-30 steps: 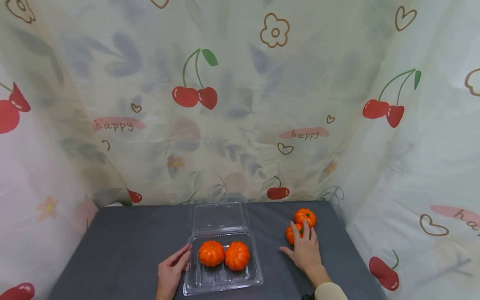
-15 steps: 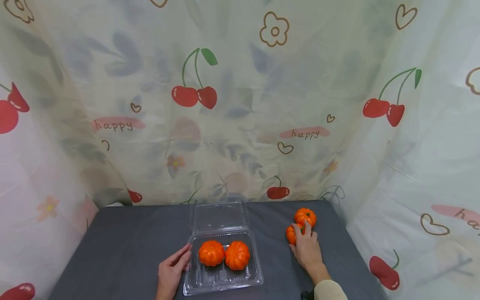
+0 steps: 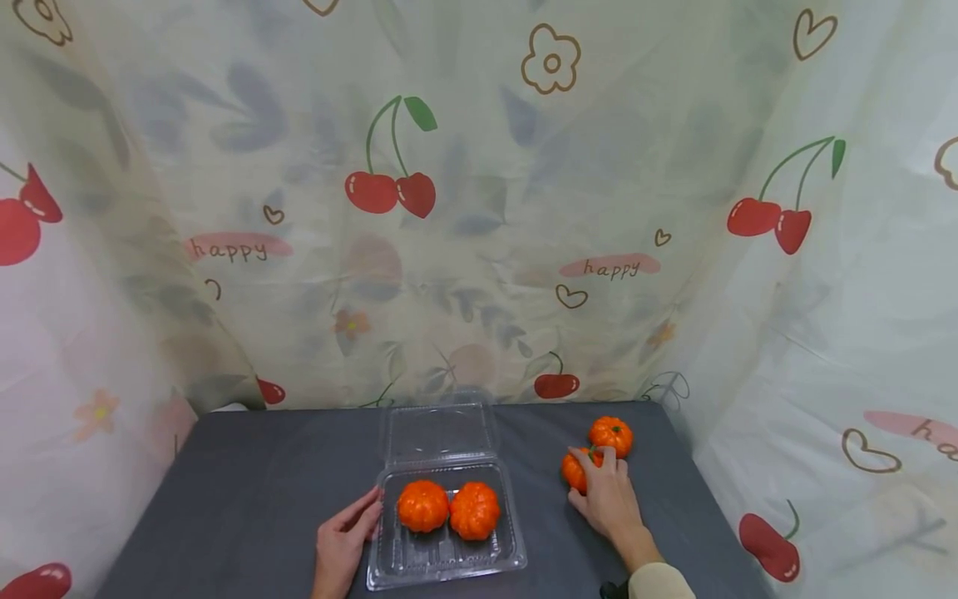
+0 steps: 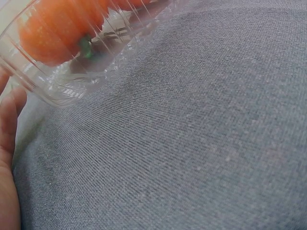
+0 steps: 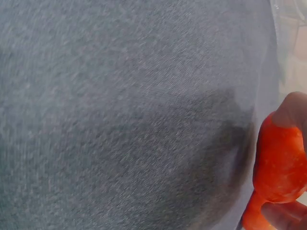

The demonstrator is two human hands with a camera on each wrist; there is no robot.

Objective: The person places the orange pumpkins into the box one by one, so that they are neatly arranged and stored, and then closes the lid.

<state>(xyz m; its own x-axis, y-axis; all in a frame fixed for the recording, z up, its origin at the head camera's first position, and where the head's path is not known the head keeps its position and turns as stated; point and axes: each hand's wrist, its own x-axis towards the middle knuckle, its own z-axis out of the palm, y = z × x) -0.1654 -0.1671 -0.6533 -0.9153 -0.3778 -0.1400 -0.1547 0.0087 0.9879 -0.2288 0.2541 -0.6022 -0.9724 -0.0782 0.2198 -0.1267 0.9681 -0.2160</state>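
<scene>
At the right of the head view, my right hand point(image 3: 612, 499) grips a small orange pumpkin point(image 3: 575, 472) with fingers curled over its top. That pumpkin point(image 5: 280, 163) shows between thumb and fingers in the right wrist view. Just behind it lies a second pumpkin point(image 3: 611, 434) with a green stem. My left hand point(image 3: 346, 537) holds the left edge of a clear plastic clamshell box point(image 3: 441, 574), fingertips at its rim. Two more pumpkins, a left one point(image 3: 423, 506) and a right one point(image 3: 475, 511), sit side by side in the box's tray.
The box's clear lid point(image 3: 437, 433) lies folded back behind the tray. A dark grey cloth point(image 3: 247, 499) covers the table. Printed curtains point(image 3: 479, 249) with cherries and flowers hang around the back and sides.
My right hand's spread fingers have closed round the nearer pumpkin, which has shifted slightly left, away from the one behind. My left hand and the box stay put.
</scene>
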